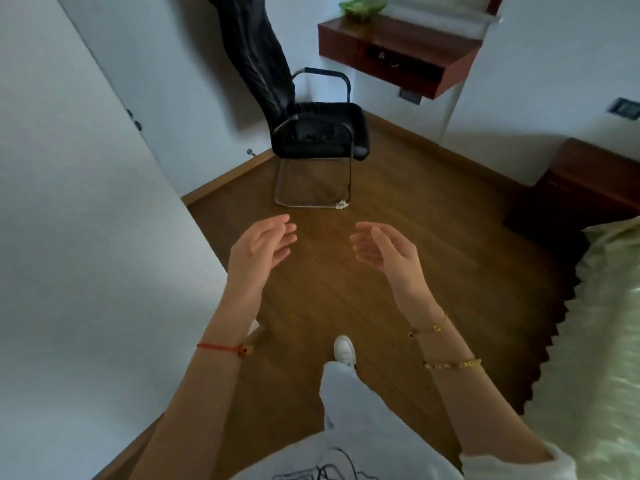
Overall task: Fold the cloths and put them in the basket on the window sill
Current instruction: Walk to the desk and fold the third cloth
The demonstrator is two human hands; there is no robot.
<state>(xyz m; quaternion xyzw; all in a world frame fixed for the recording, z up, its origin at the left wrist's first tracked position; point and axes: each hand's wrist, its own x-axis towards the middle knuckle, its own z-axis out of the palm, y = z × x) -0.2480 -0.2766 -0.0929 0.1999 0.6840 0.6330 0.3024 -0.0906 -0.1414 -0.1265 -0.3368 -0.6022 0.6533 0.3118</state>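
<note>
My left hand (265, 244) and my right hand (382, 249) are held out in front of me over the wooden floor, palms facing each other, fingers apart, nothing in either. A green object (360, 6), blurred, sits on the dark red sill (398, 39) at the top of the view; I cannot tell whether it is the basket or a cloth. A dark garment (254, 53) hangs over the back of a black chair (322, 129). No other cloth is clearly in view.
White cupboard doors (69, 202) fill the left side. A bed with a pale green cover (595, 341) runs along the right edge, with a dark wooden bedside unit (581, 185) beyond it. My white shoe (344, 349) is on the floor below my hands.
</note>
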